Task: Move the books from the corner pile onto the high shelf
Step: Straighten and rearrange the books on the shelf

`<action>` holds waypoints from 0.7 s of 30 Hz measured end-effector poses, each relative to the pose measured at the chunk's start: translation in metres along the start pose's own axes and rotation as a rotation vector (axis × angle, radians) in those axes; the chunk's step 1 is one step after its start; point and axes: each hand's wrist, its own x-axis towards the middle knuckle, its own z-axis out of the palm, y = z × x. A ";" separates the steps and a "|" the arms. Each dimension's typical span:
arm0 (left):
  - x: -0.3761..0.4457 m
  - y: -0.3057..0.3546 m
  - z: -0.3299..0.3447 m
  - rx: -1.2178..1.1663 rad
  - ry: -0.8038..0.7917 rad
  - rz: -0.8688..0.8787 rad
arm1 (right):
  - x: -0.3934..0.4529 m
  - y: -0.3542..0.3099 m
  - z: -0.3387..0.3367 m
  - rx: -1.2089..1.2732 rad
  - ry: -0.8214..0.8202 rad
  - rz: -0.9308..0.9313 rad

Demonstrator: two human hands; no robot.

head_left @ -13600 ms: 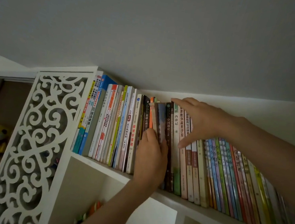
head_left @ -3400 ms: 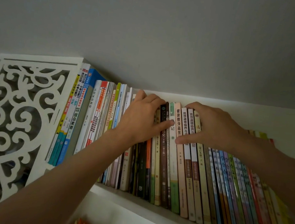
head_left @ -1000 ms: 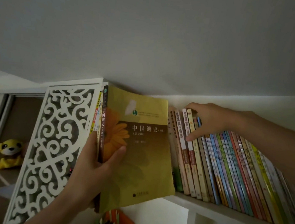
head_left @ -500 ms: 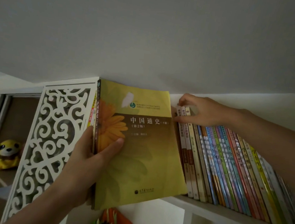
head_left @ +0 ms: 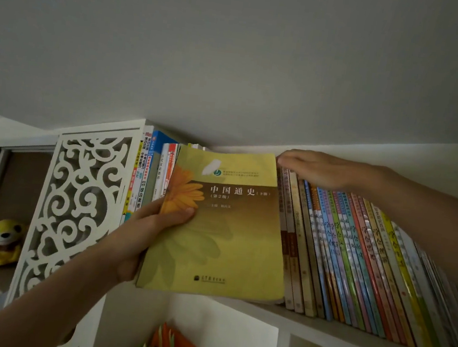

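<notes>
While the left hand (head_left: pixel 140 237) gripped the yellow book (head_left: pixel 221 229) at its 9 o'clock edge, cover out before the shelf (head_left: pixel 346 333), the right hand (head_left: pixel 316 169) lay flat on the row (head_left: pixel 369 260) at 3 o'clock. If that hand eased, the leaning row could have closed the gap and jammed the book.

The single head-worn camera looks up from below and close to the high shelf (head_left: pixel 346 333), facing its row of books (head_left: pixel 360 259) and the ceiling (head_left: pixel 235 60), with the fretwork side panel (head_left: pixel 82 199) at left.

A white high shelf (head_left: pixel 346 333) carries a leaning row of books (head_left: pixel 355 259).
</notes>
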 end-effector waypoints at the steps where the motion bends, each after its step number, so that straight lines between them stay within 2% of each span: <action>1: 0.002 -0.004 -0.002 -0.002 -0.006 -0.019 | 0.000 -0.001 0.000 -0.012 0.008 -0.011; 5: 0.004 -0.017 -0.008 0.038 -0.021 0.012 | -0.002 -0.001 0.002 -0.090 0.029 -0.078; 11: -0.012 -0.007 -0.002 0.245 -0.012 0.207 | -0.004 0.002 0.002 -0.182 0.083 -0.152; 14: -0.024 0.009 0.011 0.277 -0.028 0.259 | -0.006 0.002 0.006 -0.193 0.145 -0.165; 21: -0.019 0.030 0.055 0.460 0.063 0.278 | -0.011 -0.008 0.016 -0.244 0.246 -0.104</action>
